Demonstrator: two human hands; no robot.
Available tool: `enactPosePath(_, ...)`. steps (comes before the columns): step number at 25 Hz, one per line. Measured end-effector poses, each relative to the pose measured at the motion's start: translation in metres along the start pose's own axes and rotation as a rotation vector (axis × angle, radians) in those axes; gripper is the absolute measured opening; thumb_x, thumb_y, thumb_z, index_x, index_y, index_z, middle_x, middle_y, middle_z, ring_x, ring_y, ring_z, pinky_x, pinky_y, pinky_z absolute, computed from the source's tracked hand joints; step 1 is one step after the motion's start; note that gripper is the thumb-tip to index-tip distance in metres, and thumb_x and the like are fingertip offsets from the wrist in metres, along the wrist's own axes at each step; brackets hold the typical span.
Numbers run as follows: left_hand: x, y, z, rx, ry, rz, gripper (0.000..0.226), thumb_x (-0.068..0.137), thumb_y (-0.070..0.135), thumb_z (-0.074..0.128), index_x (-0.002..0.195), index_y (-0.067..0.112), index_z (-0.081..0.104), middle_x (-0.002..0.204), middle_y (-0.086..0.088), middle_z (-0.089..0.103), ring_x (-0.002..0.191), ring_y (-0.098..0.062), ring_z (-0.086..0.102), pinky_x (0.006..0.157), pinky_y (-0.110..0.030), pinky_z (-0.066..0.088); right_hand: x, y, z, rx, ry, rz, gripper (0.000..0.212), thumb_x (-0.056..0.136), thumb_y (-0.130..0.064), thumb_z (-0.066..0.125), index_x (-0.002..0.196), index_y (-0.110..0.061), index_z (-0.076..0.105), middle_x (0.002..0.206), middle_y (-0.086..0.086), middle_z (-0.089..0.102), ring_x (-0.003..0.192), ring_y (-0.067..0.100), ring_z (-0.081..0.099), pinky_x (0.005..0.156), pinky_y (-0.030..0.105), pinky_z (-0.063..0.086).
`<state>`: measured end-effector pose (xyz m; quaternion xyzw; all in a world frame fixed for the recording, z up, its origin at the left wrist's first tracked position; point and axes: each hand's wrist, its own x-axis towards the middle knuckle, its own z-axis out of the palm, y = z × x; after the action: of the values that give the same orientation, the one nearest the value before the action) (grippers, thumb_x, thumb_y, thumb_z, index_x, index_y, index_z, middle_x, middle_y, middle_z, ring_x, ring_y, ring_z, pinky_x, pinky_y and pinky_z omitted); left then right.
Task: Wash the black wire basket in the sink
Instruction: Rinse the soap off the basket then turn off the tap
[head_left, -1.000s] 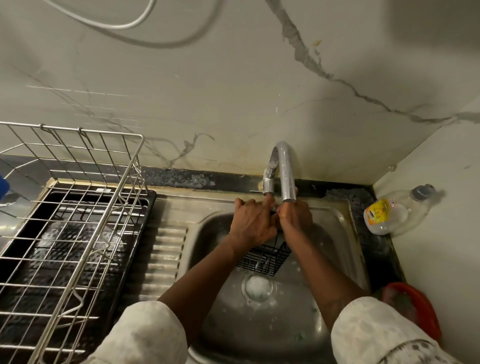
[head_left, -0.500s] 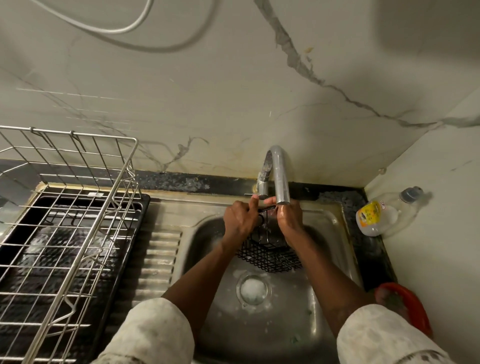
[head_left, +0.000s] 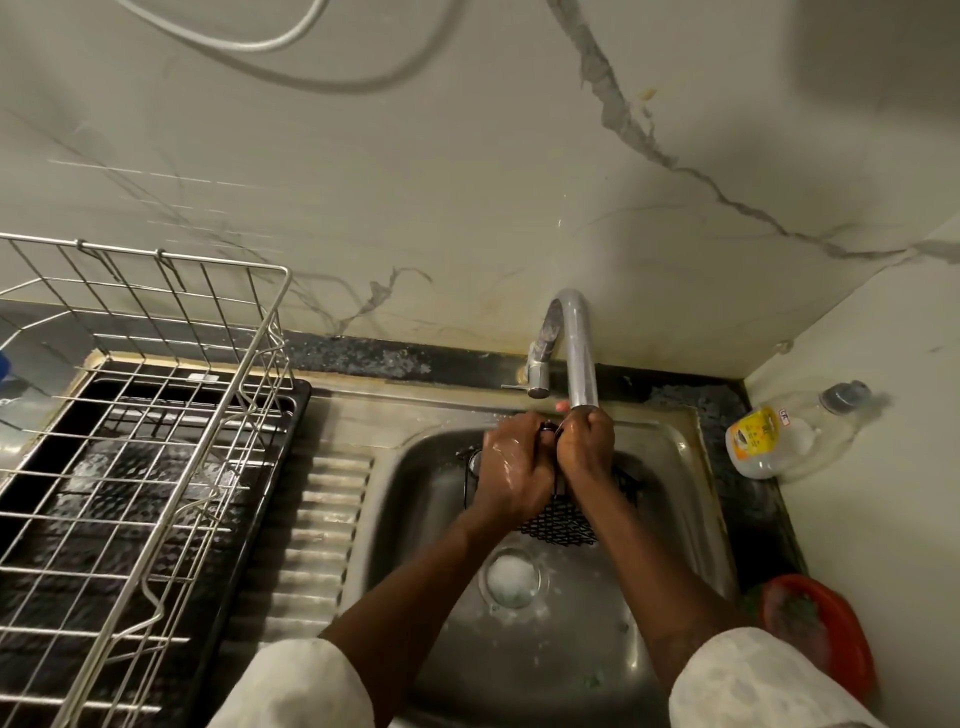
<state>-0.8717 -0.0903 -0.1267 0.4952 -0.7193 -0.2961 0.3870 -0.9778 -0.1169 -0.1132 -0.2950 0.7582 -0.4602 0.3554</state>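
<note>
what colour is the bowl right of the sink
The bowl is orange-red; the head view shows it.

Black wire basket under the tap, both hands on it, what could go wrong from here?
1. The left hand and right hand look wet where they grip the black wire basket; it might slip and bang into the sink.
2. The right hand sits just under the faucet spout, so lifting could knock knuckles on it.
3. Foam covers the drain; water may pool.

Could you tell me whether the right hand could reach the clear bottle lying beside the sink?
Probably yes, once freed: the right hand grips the black wire basket with the left hand under the tap. The bottle lies on the counter past the sink's right rim, nothing standing between.
</note>
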Motion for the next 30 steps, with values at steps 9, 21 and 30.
enactPosePath(9, 0.01, -0.005, -0.01, -0.138, -0.029, 0.118, 0.027, 0.097, 0.013, 0.062, 0.121, 0.022, 0.07, 0.103, 0.007, 0.074, 0.096, -0.003, 0.067, 0.089, -0.025, 0.054, 0.001, -0.001, -0.004, 0.032, 0.053, -0.03, 0.025, 0.105, -0.017, 0.045, 0.096, -0.007, 0.065, 0.077, -0.002, 0.06, 0.068, 0.011, 0.058, 0.052, 0.013, 0.046)
enactPosePath(21, 0.002, -0.011, -0.006, -0.059, -0.109, 0.124, 0.028, 0.104, 0.029, 0.049, 0.085, 0.017, 0.065, 0.072, 0.002, 0.064, 0.063, -0.015, 0.061, 0.061, -0.038, 0.051, -0.015, 0.011, -0.007, 0.187, -0.045, -0.116, 0.033, 0.107, -0.017, 0.041, 0.088, -0.004, 0.064, 0.076, 0.0, 0.064, 0.054, -0.001, 0.058, 0.054, 0.021, 0.049)
enactPosePath(30, 0.017, -0.018, 0.0, -0.098, 0.042, -0.332, 0.053, 0.106, 0.041, 0.045, 0.068, 0.012, 0.068, 0.057, 0.001, 0.065, 0.049, -0.008, 0.062, 0.052, -0.028, 0.054, -0.034, 0.01, 0.01, -0.108, -0.191, -0.149, 0.039, 0.105, -0.05, 0.039, 0.098, -0.025, 0.068, 0.097, 0.0, 0.071, 0.089, 0.014, 0.069, 0.073, 0.026, 0.054)
